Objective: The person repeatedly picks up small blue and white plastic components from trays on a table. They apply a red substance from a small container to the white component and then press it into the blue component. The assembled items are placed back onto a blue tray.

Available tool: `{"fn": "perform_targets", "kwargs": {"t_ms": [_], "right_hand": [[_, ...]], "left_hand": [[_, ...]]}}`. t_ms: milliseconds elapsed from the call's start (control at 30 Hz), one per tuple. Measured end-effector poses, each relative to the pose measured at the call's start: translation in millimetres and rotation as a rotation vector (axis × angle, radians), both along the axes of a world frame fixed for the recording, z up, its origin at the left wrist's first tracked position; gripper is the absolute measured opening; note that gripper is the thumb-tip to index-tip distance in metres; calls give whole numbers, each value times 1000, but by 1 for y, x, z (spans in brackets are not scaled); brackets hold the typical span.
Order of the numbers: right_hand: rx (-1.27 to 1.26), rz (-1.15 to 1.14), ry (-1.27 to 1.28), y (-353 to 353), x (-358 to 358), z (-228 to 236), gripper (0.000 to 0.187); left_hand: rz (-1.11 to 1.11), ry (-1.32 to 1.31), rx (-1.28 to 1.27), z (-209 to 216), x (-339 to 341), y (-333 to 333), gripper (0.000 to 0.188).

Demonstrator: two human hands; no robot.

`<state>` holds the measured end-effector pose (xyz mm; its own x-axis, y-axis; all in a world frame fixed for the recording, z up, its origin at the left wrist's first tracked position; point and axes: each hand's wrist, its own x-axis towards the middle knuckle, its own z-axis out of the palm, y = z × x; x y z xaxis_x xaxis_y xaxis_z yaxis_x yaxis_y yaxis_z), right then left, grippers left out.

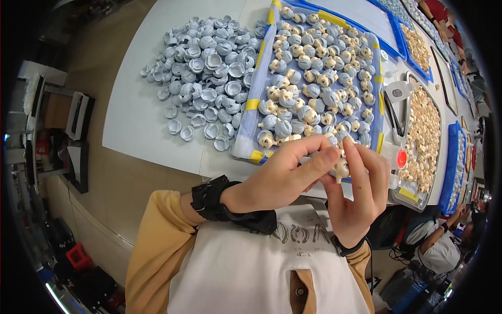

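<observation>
Cream doll head [342, 170] pinched by left hand [285, 175] and right hand [361, 198], at near edge of tray [243, 144]. Looks well along: many blue-capped heads [283, 129] laid inside, loose blue-grey shells [208, 94] and cream pieces [422, 136] left.

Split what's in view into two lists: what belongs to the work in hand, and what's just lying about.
Seems to belong:
small doll head between the left hand and right hand
loose blue-grey shells
yellow-taped tray of blue-haired heads
bin of cream pieces

Seems to be lying about:
red-topped container, untouched
red object on the floor
</observation>
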<state>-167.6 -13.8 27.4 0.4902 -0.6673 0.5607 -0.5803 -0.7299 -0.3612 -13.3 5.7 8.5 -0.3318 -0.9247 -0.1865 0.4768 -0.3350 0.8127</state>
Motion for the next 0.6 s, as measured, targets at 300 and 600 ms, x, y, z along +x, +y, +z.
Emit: {"fn": "perform_targets", "kwargs": {"t_ms": [300, 600], "right_hand": [[16, 90, 64, -5, -2, 3, 31], [134, -236, 281, -26, -37, -4, 31]], "left_hand": [[-133, 9, 20, -1, 6, 5, 27], [114, 188, 27, 9, 18, -6, 23]]}}
